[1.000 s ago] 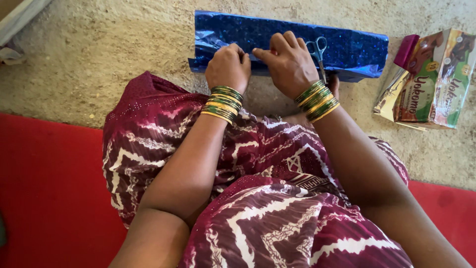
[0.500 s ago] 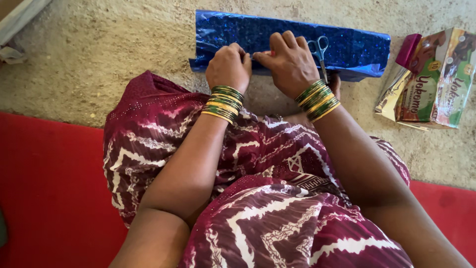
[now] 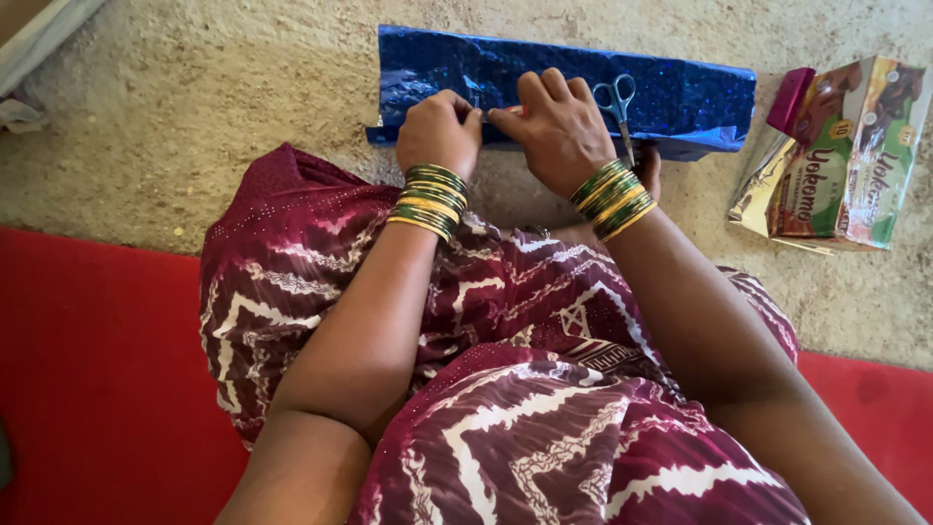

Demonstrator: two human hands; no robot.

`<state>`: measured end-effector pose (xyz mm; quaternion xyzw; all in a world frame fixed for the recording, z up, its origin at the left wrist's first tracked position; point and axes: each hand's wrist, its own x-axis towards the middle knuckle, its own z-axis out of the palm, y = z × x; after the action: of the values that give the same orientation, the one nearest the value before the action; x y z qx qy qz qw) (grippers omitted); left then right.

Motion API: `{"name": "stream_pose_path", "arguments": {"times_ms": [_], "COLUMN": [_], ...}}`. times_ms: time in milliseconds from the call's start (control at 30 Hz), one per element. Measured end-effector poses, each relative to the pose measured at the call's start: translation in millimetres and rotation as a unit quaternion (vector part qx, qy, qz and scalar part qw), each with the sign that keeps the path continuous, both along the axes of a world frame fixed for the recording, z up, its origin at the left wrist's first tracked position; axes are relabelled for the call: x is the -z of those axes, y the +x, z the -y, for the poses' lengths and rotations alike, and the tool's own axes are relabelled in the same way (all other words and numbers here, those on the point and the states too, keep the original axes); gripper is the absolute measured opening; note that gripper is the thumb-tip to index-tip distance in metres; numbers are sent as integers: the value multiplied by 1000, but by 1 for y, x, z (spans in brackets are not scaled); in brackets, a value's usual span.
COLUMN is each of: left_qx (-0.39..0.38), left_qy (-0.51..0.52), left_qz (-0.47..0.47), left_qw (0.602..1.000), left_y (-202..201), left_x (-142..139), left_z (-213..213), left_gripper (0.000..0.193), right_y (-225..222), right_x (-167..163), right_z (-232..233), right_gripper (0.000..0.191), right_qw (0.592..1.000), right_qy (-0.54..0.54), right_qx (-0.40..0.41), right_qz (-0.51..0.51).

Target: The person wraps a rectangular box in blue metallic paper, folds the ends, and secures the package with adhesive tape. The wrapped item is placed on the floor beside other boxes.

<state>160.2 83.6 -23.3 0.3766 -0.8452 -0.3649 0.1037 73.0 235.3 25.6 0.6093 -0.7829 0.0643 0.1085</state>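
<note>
Lap: a maroon garment with white zigzag print (image 3: pixel 544 408) is filling the near part of the view, and both forearms are reaching forward over it
Red mat: a red mat (image 3: pixel 97 389) is lying under the person, meeting the beige carpeted floor (image 3: pixel 224 107) just ahead of the knees
Left wrist: green and gold bangles (image 3: pixel 428 199) are sitting stacked at the wrist
Left hand: the left hand (image 3: pixel 439 131) is resting curled on the near edge of the blue package, its grip pressed together, fingertips pinching down at the wrapping's fold
Right wrist: a matching stack of green and gold bangles (image 3: pixel 612 197) is sitting at the wrist
Right hand: the right hand (image 3: pixel 556 131) is lying just beside the left one, fingers bent and pressing on the same fold, thumb tip nearly touching the left hand; whether anything small is being held between the fingers cannot be told
Blue package: a long shape covered in glittery blue wrapping paper (image 3: pixel 671 97) is lying across the floor, right in front of the knees and under both hands
Scissors: small scissors (image 3: pixel 618 107) with blue-grey handles are lying on the blue paper, just right of the right hand, blades pointing toward the person
Far right: a brown and green printed carton (image 3: pixel 846 156) is lying on the floor, apart from the package, with a pink wrapper (image 3: pixel 789 97) at its left end
</note>
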Motion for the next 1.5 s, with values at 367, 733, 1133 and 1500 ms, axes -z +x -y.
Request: {"name": "stream_pose_path", "arguments": {"times_ms": [367, 733, 1133, 1500], "left_qx": [7, 230, 228, 212], "left_qy": [21, -261, -283, -341], "left_qz": [16, 156, 208, 238], "left_qw": [1000, 925, 908, 885], "left_y": [3, 41, 37, 25], "left_x": [-10, 0, 5, -2], "left_z": [4, -58, -57, -56], "left_gripper": [17, 80, 83, 71], "right_y": [-4, -9, -9, -17], "right_x": [1, 4, 2, 9], "right_z": [1, 4, 6, -6], "right_gripper": [32, 20, 19, 26], "right_qw": [1000, 1000, 1000, 995], "right_qy": [-4, 10, 10, -32], "right_qx": [-9, -9, -9, 4], "right_qz": [-4, -6, 2, 95]}}
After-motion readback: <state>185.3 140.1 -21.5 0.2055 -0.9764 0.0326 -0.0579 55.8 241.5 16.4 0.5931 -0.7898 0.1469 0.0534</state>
